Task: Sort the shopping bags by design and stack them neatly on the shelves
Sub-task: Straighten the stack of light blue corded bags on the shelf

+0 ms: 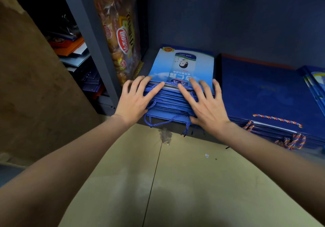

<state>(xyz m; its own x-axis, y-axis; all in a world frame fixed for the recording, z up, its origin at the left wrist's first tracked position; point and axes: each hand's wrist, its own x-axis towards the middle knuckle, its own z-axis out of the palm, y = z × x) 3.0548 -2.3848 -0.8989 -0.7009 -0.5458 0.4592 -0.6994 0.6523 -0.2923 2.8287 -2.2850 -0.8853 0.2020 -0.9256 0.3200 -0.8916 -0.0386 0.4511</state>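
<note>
A stack of light blue shopping bags [182, 64] with a printed picture and blue cord handles lies flat on the low shelf [198, 133]. My left hand [135, 100] presses with spread fingers on the stack's front left edge. My right hand [204, 103] presses with straight fingers on its front right edge. To the right lies a stack of dark blue bags [267, 93] with multicoloured rope handles. A third pile of light-printed bags [316, 80] shows at the far right edge.
A packet of snack bread [119, 33] leans upright against the grey shelf post [91, 38]. Behind the post lie orange, white and dark blue bags [73, 50]. A brown cardboard sheet [31, 79] stands at the left. Beige floor tiles [175, 182] lie below the shelf.
</note>
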